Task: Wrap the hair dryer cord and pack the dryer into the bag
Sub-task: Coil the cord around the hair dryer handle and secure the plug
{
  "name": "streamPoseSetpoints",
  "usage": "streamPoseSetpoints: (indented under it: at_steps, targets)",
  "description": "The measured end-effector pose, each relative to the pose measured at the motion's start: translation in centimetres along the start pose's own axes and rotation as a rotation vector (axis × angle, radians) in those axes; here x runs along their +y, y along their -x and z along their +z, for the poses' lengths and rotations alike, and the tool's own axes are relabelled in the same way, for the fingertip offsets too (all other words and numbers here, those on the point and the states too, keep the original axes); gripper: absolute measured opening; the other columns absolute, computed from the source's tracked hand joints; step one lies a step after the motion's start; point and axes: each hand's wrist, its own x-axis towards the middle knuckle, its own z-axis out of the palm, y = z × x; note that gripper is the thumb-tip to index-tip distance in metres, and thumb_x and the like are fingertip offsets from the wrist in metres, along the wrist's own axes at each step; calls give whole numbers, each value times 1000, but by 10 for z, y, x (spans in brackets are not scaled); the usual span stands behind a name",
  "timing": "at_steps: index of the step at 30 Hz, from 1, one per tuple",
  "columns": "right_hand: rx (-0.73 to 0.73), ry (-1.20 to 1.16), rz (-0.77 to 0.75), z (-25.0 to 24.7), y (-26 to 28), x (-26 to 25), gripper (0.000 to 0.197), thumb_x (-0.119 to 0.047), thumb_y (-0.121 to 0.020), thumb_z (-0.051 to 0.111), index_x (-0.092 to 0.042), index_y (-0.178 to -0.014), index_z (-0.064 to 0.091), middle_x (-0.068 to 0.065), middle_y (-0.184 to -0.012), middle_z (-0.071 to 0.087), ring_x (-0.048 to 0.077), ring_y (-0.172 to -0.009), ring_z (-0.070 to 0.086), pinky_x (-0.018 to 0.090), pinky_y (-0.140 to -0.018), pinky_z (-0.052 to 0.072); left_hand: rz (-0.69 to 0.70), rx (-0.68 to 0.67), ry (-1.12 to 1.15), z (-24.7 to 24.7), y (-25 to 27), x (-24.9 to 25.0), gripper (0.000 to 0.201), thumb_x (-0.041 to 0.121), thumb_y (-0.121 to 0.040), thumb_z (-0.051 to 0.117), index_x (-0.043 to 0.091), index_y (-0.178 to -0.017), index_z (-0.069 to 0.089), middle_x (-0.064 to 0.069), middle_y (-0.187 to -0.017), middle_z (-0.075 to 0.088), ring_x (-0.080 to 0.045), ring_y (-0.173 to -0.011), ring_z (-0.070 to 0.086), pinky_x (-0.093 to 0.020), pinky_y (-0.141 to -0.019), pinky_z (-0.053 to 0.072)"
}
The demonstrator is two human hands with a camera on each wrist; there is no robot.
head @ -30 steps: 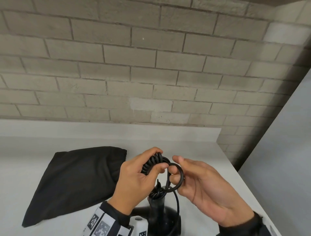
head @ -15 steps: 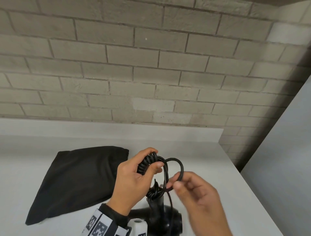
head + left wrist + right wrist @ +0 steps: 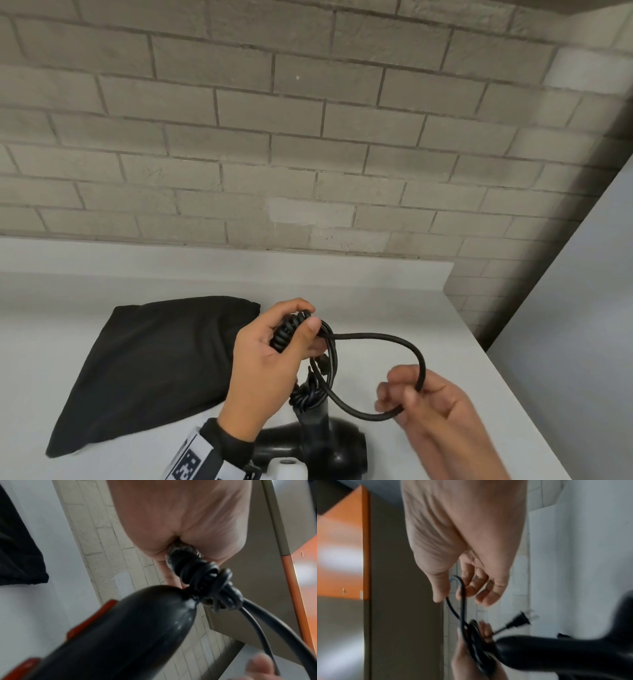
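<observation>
A black hair dryer (image 3: 318, 445) stands on the white counter (image 3: 428, 325) with its handle up, close under my hands; its handle with red switches fills the left wrist view (image 3: 120, 635). My left hand (image 3: 274, 356) grips a coiled bundle of the black cord (image 3: 291, 329) above the handle. My right hand (image 3: 421, 407) pinches a wide loop of the cord (image 3: 394, 342) pulled out to the right. The plug (image 3: 520, 620) sticks out beside the coil in the right wrist view. A black fabric bag (image 3: 154, 363) lies flat to the left.
A grey brick wall (image 3: 308, 137) rises behind the counter. The counter's right edge (image 3: 496, 370) drops off near my right hand, with a grey panel (image 3: 582, 308) beyond. An orange and grey cabinet (image 3: 342, 547) shows in the wrist views.
My right hand has drawn the cord loop out to the right and down, making it much wider. The left hand keeps its grip on the coil.
</observation>
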Motion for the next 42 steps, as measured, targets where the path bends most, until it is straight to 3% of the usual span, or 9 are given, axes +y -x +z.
streamPoseSetpoints:
  at_steps: [11, 19, 26, 29, 31, 34, 37, 40, 42]
  targets:
    - [232, 152, -165, 49, 11, 43, 73, -69, -35, 86, -11, -79, 79, 20, -71, 73, 24, -55, 66, 26, -58, 56, 14, 51, -28, 6, 4, -2, 16, 21, -81, 67, 14, -95, 69, -3, -74, 72, -26, -62, 74, -33, -63, 62]
    - [267, 201, -130, 53, 12, 27, 8, -15, -76, 72, -12, -72, 77, 19, -68, 72, 22, -55, 65, 25, -58, 57, 47, 32, -86, 7, 8, 0, 16, 22, -84, 66, 17, -99, 69, 0, -77, 72, -23, -64, 75, -37, -65, 62]
    - [90, -376, -88, 57, 4, 10, 59, -38, -23, 100, -9, -67, 75, 15, -75, 72, 28, -76, 74, 33, -58, 60, 109, 14, -165, 2, 6, -2, 15, 18, -90, 59, 20, -104, 65, 5, -84, 73, -13, -75, 75, -19, -60, 57]
    - [-50, -552, -40, 43, -2, 8, 32, -21, -74, 86, -2, -94, 70, 21, -96, 67, 38, -108, 66, 55, -89, 51, 82, 39, -130, -3, 4, -4, 15, 21, -90, 60, 19, -104, 65, 4, -84, 73, -18, -77, 75, -27, -68, 60]
    - [199, -454, -73, 18, 0, 3, 35, -18, -108, 29, 3, -125, 51, 26, -120, 54, 40, -122, 51, 55, -111, 27, 57, 56, -65, -5, 4, -3, 16, 21, -87, 61, 17, -102, 66, 2, -83, 73, -23, -78, 75, -29, -74, 60]
    - [25, -345, -79, 0, -3, 0, 45, -23, -78, 81, 3, -111, 65, 15, -87, 58, 23, -60, 56, 41, -61, 53, 45, 50, -30, -4, 5, -2, 18, 18, -87, 62, 13, -103, 66, 0, -83, 72, -25, -77, 75, -31, -74, 61]
    - [120, -109, -47, -18, 4, -16, 74, -44, -38, 97, -6, -97, 74, 3, -67, 49, 9, -43, 31, 20, -38, 31, 36, 42, -18, -3, 4, -2, 19, 16, -87, 61, 12, -105, 65, 2, -82, 72, -22, -75, 74, -30, -72, 61]
    - [226, 276, -162, -28, 3, -17, 50, -55, -66, 80, -16, -97, 74, 1, -66, 50, 17, -50, 36, 22, -46, 38, 30, 43, -30, -3, 5, -3, 20, 17, -87, 61, 12, -105, 66, 2, -82, 71, -22, -71, 74, -31, -71, 62]
    - [309, 467, -243, -36, 4, -12, 14, -25, -92, 61, -29, -95, 74, -3, -66, 57, 19, -57, 47, 18, -57, 47, 33, 42, -40, -4, 6, -3, 20, 18, -86, 62, 13, -105, 67, 0, -82, 70, -22, -70, 73, -32, -70, 62]
